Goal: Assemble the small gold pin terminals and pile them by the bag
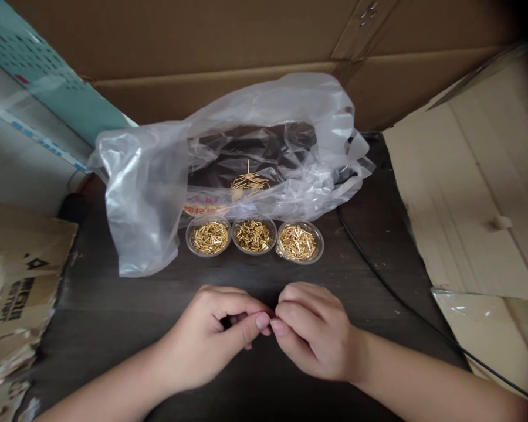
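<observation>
My left hand (222,334) and my right hand (312,328) meet fingertip to fingertip over the dark table, in front of three round clear cups. Both are pinched closed, and whatever lies between the fingertips is hidden or too small to name. The left cup (210,235), the middle cup (254,234) and the right cup (299,241) each hold many small gold-coloured metal pieces. Behind the cups, several thin gold pins (249,183) lie in a loose pile within a clear plastic bag (145,193).
A cardboard wall (229,41) stands at the back. Cardboard flaps (470,187) lean in at the right, and a torn printed box (17,281) sits at the left. A black cable (391,287) crosses the dark table (123,310) on the right.
</observation>
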`<action>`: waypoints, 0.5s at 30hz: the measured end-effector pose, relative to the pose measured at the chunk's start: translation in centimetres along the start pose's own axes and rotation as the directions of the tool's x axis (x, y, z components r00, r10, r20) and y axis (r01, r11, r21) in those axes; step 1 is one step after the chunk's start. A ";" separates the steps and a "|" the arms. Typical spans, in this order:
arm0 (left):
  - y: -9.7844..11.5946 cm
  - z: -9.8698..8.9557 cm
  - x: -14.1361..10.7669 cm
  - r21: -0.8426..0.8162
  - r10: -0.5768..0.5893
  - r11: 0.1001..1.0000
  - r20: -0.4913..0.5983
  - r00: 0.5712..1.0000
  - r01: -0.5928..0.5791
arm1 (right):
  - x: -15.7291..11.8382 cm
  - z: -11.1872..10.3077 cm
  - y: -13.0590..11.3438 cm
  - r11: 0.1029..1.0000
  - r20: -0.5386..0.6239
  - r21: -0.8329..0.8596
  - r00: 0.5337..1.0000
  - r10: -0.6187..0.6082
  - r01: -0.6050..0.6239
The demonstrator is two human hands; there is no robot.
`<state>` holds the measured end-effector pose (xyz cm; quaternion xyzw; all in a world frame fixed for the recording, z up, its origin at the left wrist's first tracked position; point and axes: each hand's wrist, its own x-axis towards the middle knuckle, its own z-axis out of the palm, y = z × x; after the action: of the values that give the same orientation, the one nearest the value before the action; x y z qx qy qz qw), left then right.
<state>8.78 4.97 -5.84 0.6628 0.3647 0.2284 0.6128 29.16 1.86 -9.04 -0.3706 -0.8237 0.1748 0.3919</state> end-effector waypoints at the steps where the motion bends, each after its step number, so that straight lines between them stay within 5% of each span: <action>1: 0.0 0.0 0.0 -0.011 -0.005 1.000 -0.001 1.000 0.005 | 0.0 0.0 0.0 1.000 0.008 0.003 1.000 0.005 -0.005; 15: -0.6 0.0 -0.4 0.108 0.065 0.992 0.019 0.998 -0.067 | 0.1 -0.3 0.2 0.993 0.011 0.104 0.998 0.058 -0.059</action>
<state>8.38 4.69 -6.36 0.7085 0.3497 0.2234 0.5708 29.41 2.03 -8.93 -0.3727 -0.8039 0.2303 0.4022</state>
